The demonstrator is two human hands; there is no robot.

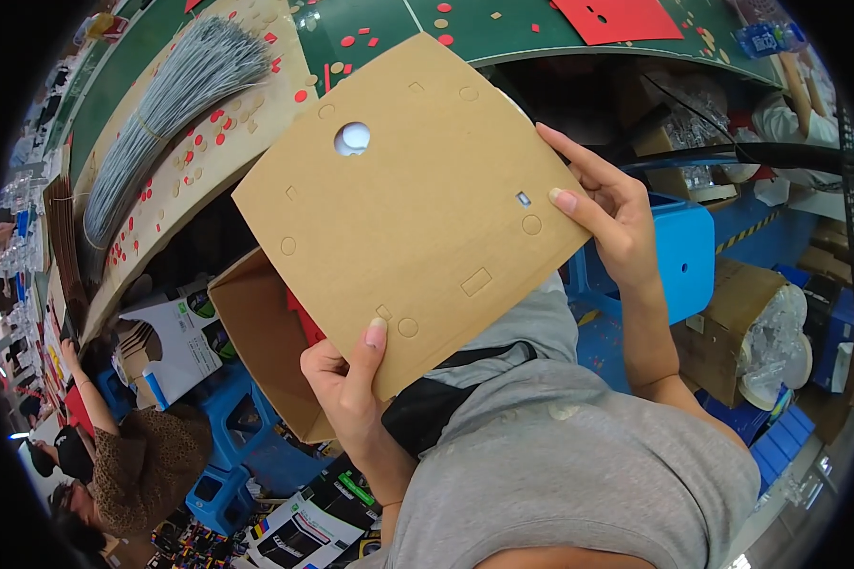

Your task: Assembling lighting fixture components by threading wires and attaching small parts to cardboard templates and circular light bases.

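Between my two hands is a flat brown cardboard sheet (pixel 399 199), tilted cornerwise in front of me. It has one large round hole near its upper left, a small rectangular hole at the right, and several scored circles and rectangles. My left hand (pixel 349 384) pinches its lower corner, thumb on top. My right hand (pixel 607 209) grips the right edge, thumb on the face and fingers behind. Below the sheet, at the left, an open cardboard box (pixel 261 370) shows red pieces inside; the sheet hides part of it.
A green table (pixel 342 28) carries a bundle of grey wires (pixel 161 114), red and brown cut-out bits and a red sheet (pixel 621 19). Blue stools (pixel 688 256) stand at right and lower left. A carton with clear plastic (pixel 721 332) sits right. Another person (pixel 147 465) is at lower left.
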